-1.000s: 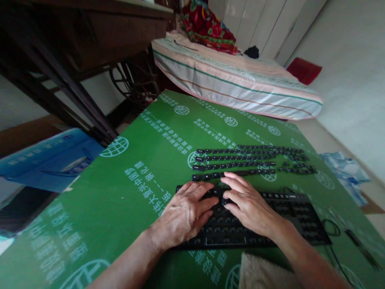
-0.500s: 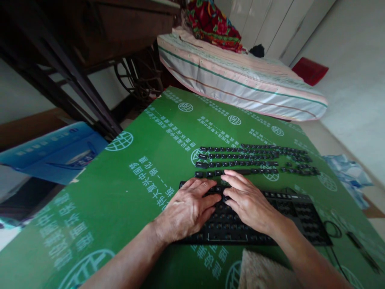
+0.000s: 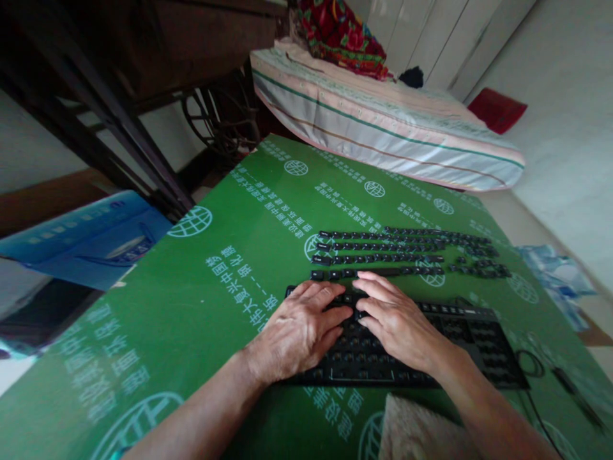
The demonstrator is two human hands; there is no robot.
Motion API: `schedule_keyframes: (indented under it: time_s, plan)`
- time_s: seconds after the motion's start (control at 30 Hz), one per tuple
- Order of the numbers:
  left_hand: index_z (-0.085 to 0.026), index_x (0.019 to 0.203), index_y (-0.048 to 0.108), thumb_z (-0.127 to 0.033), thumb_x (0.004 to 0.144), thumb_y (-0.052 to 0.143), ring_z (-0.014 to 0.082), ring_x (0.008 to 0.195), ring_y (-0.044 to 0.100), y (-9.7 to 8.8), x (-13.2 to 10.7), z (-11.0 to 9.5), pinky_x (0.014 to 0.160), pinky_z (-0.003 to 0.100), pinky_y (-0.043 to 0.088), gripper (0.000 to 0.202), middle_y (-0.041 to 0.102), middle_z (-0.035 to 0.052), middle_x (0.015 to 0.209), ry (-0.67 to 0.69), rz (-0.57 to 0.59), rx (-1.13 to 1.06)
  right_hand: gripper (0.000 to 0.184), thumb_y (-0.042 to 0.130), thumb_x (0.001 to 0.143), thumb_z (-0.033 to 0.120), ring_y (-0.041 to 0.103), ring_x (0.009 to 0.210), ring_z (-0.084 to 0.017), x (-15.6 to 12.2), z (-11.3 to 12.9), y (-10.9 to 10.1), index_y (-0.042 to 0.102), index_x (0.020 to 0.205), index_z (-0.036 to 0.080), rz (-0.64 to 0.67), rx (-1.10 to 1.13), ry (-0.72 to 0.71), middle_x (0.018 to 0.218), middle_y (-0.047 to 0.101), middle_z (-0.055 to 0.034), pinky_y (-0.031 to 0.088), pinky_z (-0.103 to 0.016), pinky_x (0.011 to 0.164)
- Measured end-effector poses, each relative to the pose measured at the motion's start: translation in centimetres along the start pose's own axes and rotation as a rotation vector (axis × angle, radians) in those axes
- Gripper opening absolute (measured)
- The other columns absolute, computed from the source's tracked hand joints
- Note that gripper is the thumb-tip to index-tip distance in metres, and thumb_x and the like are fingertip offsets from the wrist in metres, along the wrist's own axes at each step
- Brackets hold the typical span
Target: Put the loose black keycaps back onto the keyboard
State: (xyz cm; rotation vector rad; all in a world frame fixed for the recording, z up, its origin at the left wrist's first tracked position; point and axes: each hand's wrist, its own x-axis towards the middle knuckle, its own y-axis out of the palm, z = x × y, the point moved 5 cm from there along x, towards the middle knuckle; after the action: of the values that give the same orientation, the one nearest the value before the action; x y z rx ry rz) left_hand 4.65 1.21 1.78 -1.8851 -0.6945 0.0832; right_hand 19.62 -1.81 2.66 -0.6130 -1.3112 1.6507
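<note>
A black keyboard with its keycaps off lies on a green printed board. The loose black keycaps are laid out in rows on the board just beyond it. My left hand rests flat on the keyboard's left end, fingers stretched toward the top row. My right hand lies beside it, fingers slightly bent and pressing down near the same spot. The fingertips of both hands almost meet. What lies under the fingertips is hidden.
A striped mattress with a red floral blanket lies behind the board. A blue box sits to the left, under a dark wooden stand. The keyboard cable and a fluffy beige cloth lie at the near right.
Both hands stay on the keyboard's left end, fingertips shifting only slightly. The view has drifted a little as my head moved.
</note>
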Motion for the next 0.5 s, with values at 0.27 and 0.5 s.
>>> schedule_keyframes:
  time_s: [0.27,0.5]
  plan:
    - [-0.022,0.116,0.061,-0.023,0.090,0.051,0.0241,0.123,0.047,-0.04,0.03,-0.02,0.106,0.045,0.036,0.028,0.053,0.0091,0.130,0.000,-0.010,-0.010,0.013,0.055,0.083,0.009,0.039,0.133,-0.027,-0.01,-0.13,0.07,0.062,0.089,0.018,0.007,0.016,-0.005,0.127,0.057,-0.0133,0.042,-0.050,0.107]
    - [-0.020,0.116,0.060,-0.023,0.091,0.049,0.0245,0.124,0.047,-0.06,-0.03,-0.07,0.107,0.045,0.035,0.028,0.052,0.0102,0.131,-0.002,-0.001,0.000,0.011,0.052,0.086,0.009,0.040,0.133,-0.027,-0.04,0.02,0.20,0.059,0.091,0.017,0.035,0.010,0.010,0.125,0.056,-0.0139,0.042,-0.047,0.108]
